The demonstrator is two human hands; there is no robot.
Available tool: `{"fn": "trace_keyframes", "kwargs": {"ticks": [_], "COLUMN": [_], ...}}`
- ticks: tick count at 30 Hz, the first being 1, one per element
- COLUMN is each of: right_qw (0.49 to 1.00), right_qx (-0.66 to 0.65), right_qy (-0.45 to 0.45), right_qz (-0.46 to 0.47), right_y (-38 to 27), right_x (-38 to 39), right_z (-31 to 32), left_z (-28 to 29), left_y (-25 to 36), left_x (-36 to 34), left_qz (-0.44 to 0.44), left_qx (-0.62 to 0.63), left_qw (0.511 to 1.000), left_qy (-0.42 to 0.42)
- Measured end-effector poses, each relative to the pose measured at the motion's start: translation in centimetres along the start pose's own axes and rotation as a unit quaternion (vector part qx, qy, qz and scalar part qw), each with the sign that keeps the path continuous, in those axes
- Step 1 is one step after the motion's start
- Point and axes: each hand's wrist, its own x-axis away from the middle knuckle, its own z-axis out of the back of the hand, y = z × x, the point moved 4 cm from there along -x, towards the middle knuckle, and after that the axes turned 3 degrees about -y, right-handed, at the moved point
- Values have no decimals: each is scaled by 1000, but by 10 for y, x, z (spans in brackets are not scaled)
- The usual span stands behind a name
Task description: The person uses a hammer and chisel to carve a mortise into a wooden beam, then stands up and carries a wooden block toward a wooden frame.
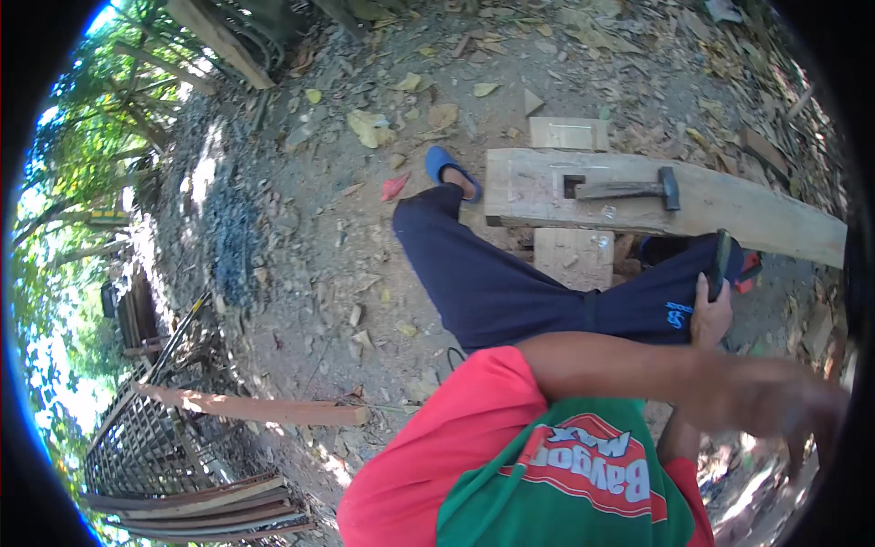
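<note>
My left arm reaches across my body to the right, and my left hand (775, 406) is smeared by motion, so its fingers cannot be made out. Beside my right knee, my right hand (711, 316) is closed around a narrow dark tool (721, 264), which stands upright; its exact kind is unclear. A thick wooden plank (738, 211) lies crosswise beyond my legs, with a rectangular hole (571, 185) cut near its left end. On the plank rests a hammer (633, 190), its wooden handle reaching over the hole's edge and its dark head to the right.
Wood blocks lie under the plank (572, 255) and behind it (570, 133). A blue slipper (440, 162) is on my left foot by the plank's end. A long reddish beam (255, 407) and stacked boards (205, 510) lie at left. Dry leaves (369, 129) litter the dirt.
</note>
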Motion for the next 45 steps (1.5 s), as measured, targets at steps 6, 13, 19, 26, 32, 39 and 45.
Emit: {"fn": "trace_keyframes", "kwargs": {"ticks": [6,13,19,26,32,39,45], "right_qw": [999,887,976,966,865,812,687], "right_qx": [-23,-382,-141,-132,-349,-488,-584], "right_qy": [19,-247,-160,-108,-153,-132,-379], "right_qz": [-33,-81,43,-195,-326,-293,-206], "right_y": [0,-52,-94,-103,-99,-39,-91], "right_x": [6,-27,-82,-89,-90,-91,-132], "right_z": [8,-1,-138,-181,-201,-239,-178], "left_z": [-41,-103,-97,-93,-99,-112,-137], "left_y": [65,24,65,52,49,91,136], "left_x": [179,387,375,381,395,439,469], "left_qz": [-107,37,-97,-28,-77,-367,-269], "left_qx": [-545,-615,-591,-611,-604,-506,-458], "left_qw": [682,132,96,60,62,9,-204], "left_qy": [477,777,795,789,791,781,822]}}
